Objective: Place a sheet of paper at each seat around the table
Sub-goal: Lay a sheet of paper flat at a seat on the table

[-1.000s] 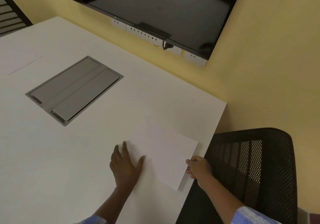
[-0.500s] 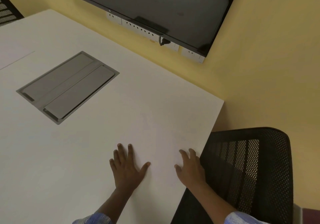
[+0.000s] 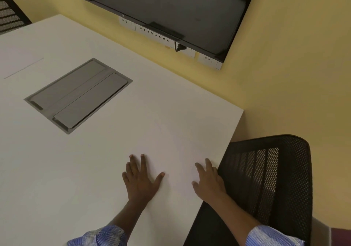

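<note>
Both hands flat on the sheet of paper (image 3: 176, 158), which lies at the table (image 3: 95, 169) corner, in front of the black mesh chair (image 3: 269, 179). Left hand (image 3: 140, 181) fingers spread, palm down; right hand (image 3: 209, 183) fingers splayed near the table edge, gripping nothing. I'd press lightly, square it to the edge, then lift straight off so thin paper doesn't slide. White on matte white, outline barely visible. Grey metal hatch (image 3: 77, 95) sits well apart.
</note>
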A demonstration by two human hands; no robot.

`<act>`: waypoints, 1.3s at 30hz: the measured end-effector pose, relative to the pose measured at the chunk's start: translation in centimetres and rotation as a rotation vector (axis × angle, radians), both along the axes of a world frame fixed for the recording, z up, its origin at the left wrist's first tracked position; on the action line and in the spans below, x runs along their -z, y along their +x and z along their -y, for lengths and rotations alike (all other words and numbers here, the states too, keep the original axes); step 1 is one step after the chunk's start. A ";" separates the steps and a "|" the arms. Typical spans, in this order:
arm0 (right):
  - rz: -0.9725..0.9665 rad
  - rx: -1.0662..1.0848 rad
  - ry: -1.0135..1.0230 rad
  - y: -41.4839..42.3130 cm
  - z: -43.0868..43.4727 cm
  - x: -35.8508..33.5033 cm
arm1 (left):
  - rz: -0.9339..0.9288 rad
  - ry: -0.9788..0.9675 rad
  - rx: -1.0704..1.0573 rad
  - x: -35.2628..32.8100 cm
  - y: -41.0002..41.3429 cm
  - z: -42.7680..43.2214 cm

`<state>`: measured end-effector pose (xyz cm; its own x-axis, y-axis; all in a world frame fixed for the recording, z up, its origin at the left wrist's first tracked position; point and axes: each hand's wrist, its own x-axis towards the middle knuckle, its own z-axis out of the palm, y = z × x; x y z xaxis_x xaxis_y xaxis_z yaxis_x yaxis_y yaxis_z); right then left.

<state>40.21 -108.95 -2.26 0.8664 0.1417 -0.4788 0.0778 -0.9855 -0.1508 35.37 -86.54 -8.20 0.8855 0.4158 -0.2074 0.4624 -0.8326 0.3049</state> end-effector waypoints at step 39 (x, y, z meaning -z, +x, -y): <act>0.463 0.669 1.214 -54.8 6.4 -25.3 | 0.344 -1.004 0.355 -31.3 -48.0 11.9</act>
<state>-14.56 -115.34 23.00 0.9714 -0.2361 -0.0273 -0.0628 -0.1442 -0.9876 -12.61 -98.47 23.15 0.9956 -0.0900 -0.0280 0.0090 -0.2050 0.9787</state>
